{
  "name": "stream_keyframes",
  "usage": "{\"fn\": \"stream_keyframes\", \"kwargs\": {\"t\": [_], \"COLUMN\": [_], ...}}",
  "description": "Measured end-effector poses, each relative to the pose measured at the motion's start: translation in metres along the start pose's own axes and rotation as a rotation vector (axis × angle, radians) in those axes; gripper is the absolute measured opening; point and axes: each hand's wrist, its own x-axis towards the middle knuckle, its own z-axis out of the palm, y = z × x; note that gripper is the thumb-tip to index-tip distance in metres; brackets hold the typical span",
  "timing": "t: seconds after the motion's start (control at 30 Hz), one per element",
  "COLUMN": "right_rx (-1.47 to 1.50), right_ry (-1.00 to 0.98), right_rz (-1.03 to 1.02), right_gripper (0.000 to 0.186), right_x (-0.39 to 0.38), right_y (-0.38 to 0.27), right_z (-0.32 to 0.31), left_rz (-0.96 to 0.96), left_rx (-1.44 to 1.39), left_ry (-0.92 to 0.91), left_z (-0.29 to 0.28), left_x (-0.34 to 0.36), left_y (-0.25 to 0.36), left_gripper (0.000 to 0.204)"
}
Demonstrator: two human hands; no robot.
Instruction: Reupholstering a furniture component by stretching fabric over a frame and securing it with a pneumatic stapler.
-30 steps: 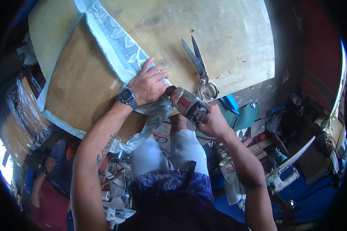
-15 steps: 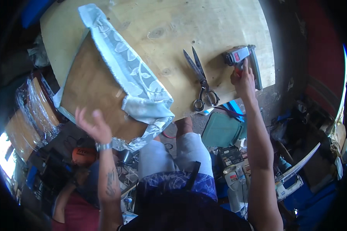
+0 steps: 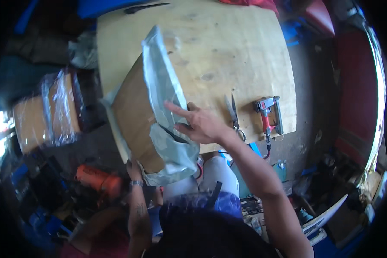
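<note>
A brown wooden panel (image 3: 127, 107) lies on the plywood board, edged with pale, leaf-patterned fabric (image 3: 161, 69) that bunches at its near end. My right hand (image 3: 193, 122) rests over this fabric, index finger stretched out and thumb apart. Low on the near left edge, my left hand (image 3: 134, 170) grips the panel, its fingertips partly hidden. To the right lie large scissors (image 3: 232, 109), blades pointing away from me, and a red-and-grey staple gun (image 3: 266, 118) with a hose attached.
Plastic-wrapped wooden pieces (image 3: 58, 112) stand at left above an orange tank (image 3: 94, 176). The plywood board (image 3: 202, 47) has red material (image 3: 249, 4) at its far edge. Another person in maroon (image 3: 94, 236) is low at left. Clutter surrounds my legs.
The staple gun has left my right hand and lies on the board. That hand has moved left onto the fabric, while my left hand has come to the panel's near edge.
</note>
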Motion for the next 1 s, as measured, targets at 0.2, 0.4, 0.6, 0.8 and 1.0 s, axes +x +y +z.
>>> {"fn": "stream_keyframes", "kwargs": {"t": [0.2,0.4,0.6,0.8,1.0], "right_rx": [-0.703,-0.736,-0.641,-0.575,-0.372], "right_ry": [-0.123,-0.024,-0.383,-0.677,-0.752], "right_rz": [-0.283,-0.879,-0.348,0.032,-0.210], "right_gripper": [0.066,0.053,0.044,0.029,0.028], "right_x": [-0.046,-0.043,-0.043,0.003,0.060], "right_y": [-0.270,-0.313,-0.306,-0.311,-0.308], "right_z": [-0.056,-0.008,0.061,0.096,0.197], "left_rz": [0.140,0.032,0.078,0.529,0.668], "left_rx": [-0.120,-0.150,-0.498,-0.513,-0.402], "left_ry": [-0.217,-0.068,-0.001,0.091,0.429], "left_z": [-0.015,-0.074,-0.126,-0.116,-0.146], "left_x": [-0.123,-0.187,-0.124,-0.122,-0.132], "left_y": [0.164,0.133,-0.015,-0.065,-0.109], "left_gripper": [0.045,0.050,0.040,0.031,0.032]}}
